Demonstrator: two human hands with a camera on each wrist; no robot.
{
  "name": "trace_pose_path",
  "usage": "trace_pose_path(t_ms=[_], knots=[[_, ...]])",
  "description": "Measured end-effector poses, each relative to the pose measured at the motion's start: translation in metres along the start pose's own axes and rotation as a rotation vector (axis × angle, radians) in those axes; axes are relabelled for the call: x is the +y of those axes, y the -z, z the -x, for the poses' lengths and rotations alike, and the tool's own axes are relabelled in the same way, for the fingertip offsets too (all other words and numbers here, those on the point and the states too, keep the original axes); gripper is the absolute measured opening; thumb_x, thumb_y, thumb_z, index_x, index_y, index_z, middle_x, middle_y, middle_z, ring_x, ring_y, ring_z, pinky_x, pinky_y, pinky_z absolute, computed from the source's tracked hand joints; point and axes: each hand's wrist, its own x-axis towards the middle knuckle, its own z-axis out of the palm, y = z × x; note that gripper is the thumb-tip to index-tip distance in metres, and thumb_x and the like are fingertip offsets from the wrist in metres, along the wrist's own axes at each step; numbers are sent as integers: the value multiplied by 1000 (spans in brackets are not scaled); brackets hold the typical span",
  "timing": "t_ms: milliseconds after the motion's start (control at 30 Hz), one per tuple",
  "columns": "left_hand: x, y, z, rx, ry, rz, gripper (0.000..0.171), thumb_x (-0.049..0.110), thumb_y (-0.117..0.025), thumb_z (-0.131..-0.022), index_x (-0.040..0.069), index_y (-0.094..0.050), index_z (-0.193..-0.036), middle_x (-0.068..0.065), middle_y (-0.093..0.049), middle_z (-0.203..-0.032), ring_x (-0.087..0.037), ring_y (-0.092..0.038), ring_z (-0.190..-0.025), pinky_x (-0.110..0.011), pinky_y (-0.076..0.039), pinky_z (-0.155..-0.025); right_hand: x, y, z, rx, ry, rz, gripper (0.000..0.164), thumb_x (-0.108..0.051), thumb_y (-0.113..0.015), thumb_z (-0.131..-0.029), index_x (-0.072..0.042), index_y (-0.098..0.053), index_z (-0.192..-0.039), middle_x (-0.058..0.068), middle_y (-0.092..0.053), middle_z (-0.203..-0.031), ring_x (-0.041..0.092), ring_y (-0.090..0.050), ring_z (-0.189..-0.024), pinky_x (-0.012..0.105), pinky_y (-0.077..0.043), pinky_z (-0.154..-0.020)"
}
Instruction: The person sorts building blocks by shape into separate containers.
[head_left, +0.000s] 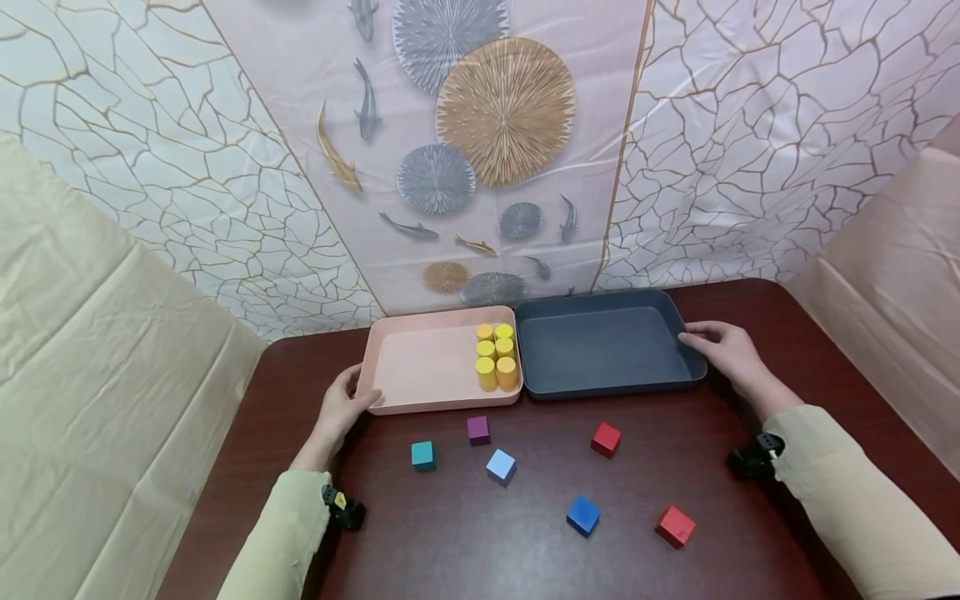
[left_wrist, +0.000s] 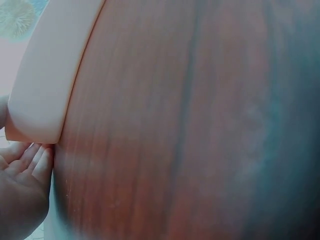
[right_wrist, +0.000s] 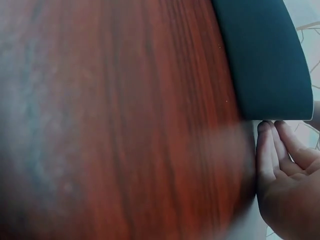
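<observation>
At its left end, a pink tray [head_left: 420, 367] is held by my left hand [head_left: 341, 408], thumb over the near corner and fingers along the outer wall. In the left wrist view those fingers [left_wrist: 42, 165] touch the wall of the tray. My right hand [head_left: 727, 354] grips the right end of a dark blue-grey tray [head_left: 600, 346], thumb at the rim. The right wrist view has its fingertips [right_wrist: 265, 127] against that tray's end wall. Both trays stand side by side. Several yellow and orange cylinders [head_left: 486, 371] stand in two rows inside the pink tray's right side.
On the dark wooden table [head_left: 465, 542] in front lie a teal cube [head_left: 423, 455], a purple cube [head_left: 478, 430], a light blue cube [head_left: 501, 466], a blue cube [head_left: 582, 515] and two red cubes, one nearer [head_left: 676, 526], one farther [head_left: 606, 438]. A patterned cloth [head_left: 495, 242] hangs behind the trays.
</observation>
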Motion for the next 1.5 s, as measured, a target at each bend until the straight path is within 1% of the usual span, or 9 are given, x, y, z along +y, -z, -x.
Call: trace_pose_path(t_ms=[267,333,433,567,767,933,1067,1233,1500], knots=[[0,0,-1,4,3,5,73,17,-70,-103,3,-33,-165,-26,-46,-159,-40,-50,-143,-51,-42,-120,1,0,1,-19,-23,10,63,-39,-58,-109,11,-54,-147,37,-52,-150,24,-56,-117,7,-42,-75],[1,1,0,4,1,2,72,18,-70,-104,3,-34,-165,-26,-47,-158,-39,-51,-142,-46,-44,-117,2,0,1,-21,-20,4,63,-39,-58,-109,11,-53,-147,37,-52,-150,19,-57,-115,7,-42,-76],[2,3,2,3,-15,18,71,18,-69,-104,3,-35,-164,-25,-47,-159,-38,-50,-143,-23,-49,-105,2,0,1,-24,-20,-2,64,-39,-58,-109,12,-53,-148,37,-52,-150,1,-52,-102,7,-42,-76],[4,7,4,10,-48,79,67,13,-67,-105,0,-36,-163,-25,-43,-164,-40,-47,-147,-3,-44,-86,2,0,1,-28,-23,-17,64,-39,-59,-109,12,-52,-148,38,-51,-150,-12,-45,-91,6,-43,-75],[6,15,7,47,-83,129,59,4,-64,-105,-4,-41,-159,-28,-45,-162,-38,-50,-145,-2,-46,-87,3,1,1,-34,-24,-34,65,-38,-60,-109,11,-52,-149,37,-51,-151,-15,-44,-90,5,-43,-75],[10,21,14,99,-128,166,55,0,-63,-104,-5,-45,-156,-30,-50,-157,-9,-63,-127,-5,-49,-92,3,3,0,-41,-23,-46,66,-39,-60,-109,12,-51,-149,38,-49,-152,-19,-46,-85,4,-45,-73],[13,26,22,129,-162,186,50,-1,-64,-104,-6,-50,-152,-6,-65,-143,7,-66,-113,-7,-52,-94,3,2,-1,-43,-21,-53,65,-38,-59,-109,12,-50,-149,39,-50,-151,-22,-47,-81,4,-45,-72],[16,30,34,150,-207,215,46,-2,-64,-103,-6,-53,-148,30,-66,-115,8,-68,-109,-7,-52,-93,3,2,-1,-48,-27,-61,66,-38,-59,-109,13,-49,-150,39,-49,-151,-21,-49,-80,5,-47,-72],[11,29,54,164,-286,287,39,-5,-66,-102,-9,-58,-139,24,-73,-114,1,-74,-107,-10,-55,-92,3,2,1,-61,-39,-72,67,-39,-58,-109,13,-47,-151,39,-48,-151,-20,-51,-79,6,-48,-72]])
